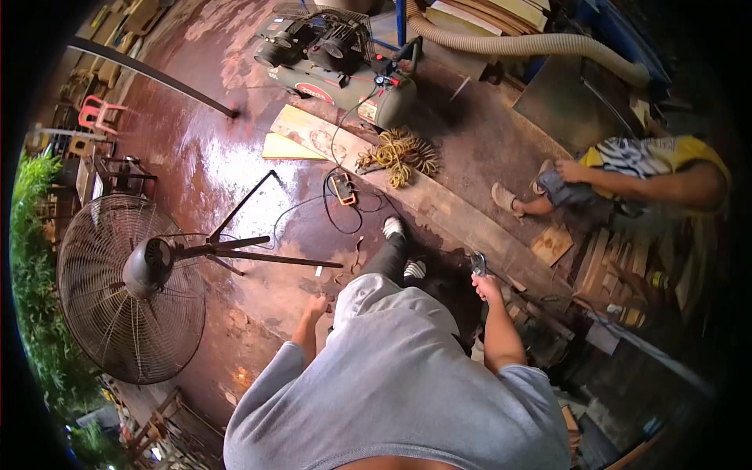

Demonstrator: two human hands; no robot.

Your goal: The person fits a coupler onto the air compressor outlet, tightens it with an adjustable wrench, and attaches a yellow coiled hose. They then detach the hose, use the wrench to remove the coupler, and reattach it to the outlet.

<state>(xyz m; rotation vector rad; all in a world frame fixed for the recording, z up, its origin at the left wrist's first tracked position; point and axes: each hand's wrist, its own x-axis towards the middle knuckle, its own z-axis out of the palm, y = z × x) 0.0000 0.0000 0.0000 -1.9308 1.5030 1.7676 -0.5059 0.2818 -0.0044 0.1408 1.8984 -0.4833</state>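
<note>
My left hand [316,304] hangs low over the floor beside my left hip, its fingers curled. Whether anything sits inside them is hidden. My right hand [487,287] is out to the right of my body, wrapped round a small silver metal tool [479,262] whose head points forward; its exact kind is too small to make out. A long wooden plank [462,211] lies on the floor just beyond that tool. Nearest to my left hand are the legs of a big standing fan [133,290].
An air compressor [337,78] stands ahead, with a coiled yellow hose [401,155] near it. An orange-and-black device [343,189] and a black cable lie on the floor. Another person [658,172] sits at right, near wood offcuts [599,262]. A ribbed duct [533,45] runs behind.
</note>
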